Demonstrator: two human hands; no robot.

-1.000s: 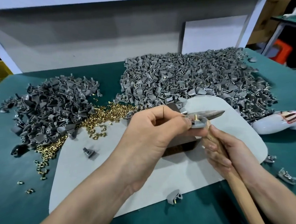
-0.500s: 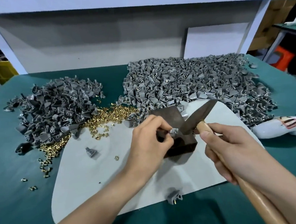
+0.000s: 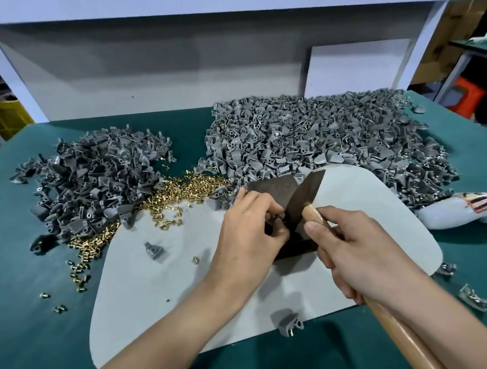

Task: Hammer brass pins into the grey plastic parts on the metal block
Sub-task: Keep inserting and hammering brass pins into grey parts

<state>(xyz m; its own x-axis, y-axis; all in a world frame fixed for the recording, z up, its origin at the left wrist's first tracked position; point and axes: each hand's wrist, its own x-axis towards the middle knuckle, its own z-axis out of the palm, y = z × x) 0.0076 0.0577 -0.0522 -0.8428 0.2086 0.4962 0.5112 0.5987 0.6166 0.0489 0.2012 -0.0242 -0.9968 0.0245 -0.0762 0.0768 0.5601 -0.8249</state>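
Dark metal block (image 3: pixel 274 186) centre; brass pins (image 3: pixel 185 188) heaped left; grey parts (image 3: pixel 319 138) piled behind.

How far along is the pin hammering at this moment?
Done, apparently: the big right pile of grey parts, several showing brass. In hand: the left hand pinches a small part at the metal block; the right hand holds the hammer beside it. Left: the darker left pile and loose brass pins.
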